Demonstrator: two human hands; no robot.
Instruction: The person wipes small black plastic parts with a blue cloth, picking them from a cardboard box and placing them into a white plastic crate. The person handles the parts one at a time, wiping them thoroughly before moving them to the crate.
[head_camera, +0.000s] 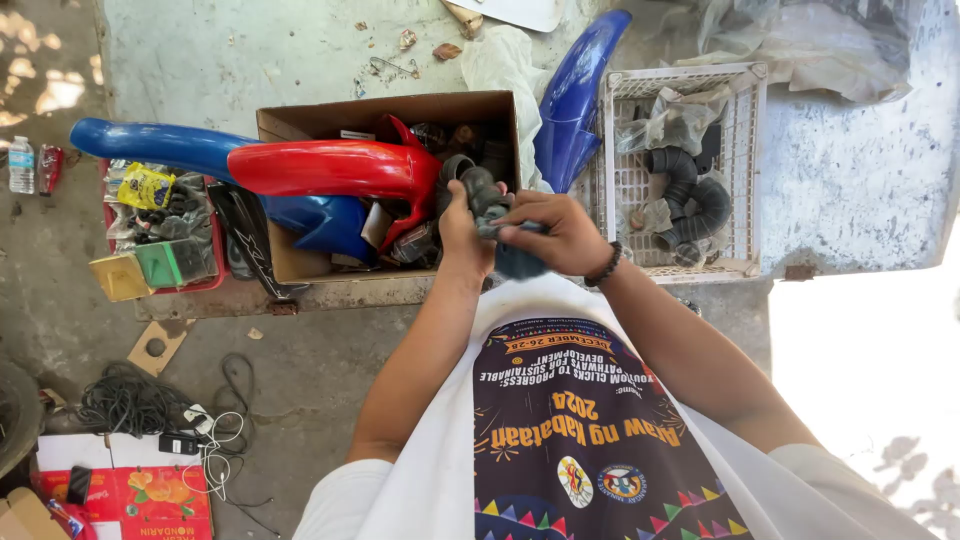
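Left hand: my left hand (462, 232) is closed around a dark grey rubber part (480, 190), gripping it from the side at the front edge of the cardboard box (400, 108).
Right hand: my right hand (553, 232) has its fingers curled shut on a dark bluish cloth (518, 262), pressed against the same rubber part.
Rubber part: it sits between my two hands, over the box's front right corner; my fingers hide most of it.
In the box: a red fender (330, 168) lies across the top, just beside my left hand, with a blue fender (165, 143) behind it sticking out to the left.
Right of the box: another blue fender (575, 95) stands up between the box and a white plastic crate (745, 160), which holds black ribbed hoses (690, 195).
Left of the box: a red tray (205, 285) packed with small bagged items.
On the ground: a coil of black cable (125, 400) near my left elbow.
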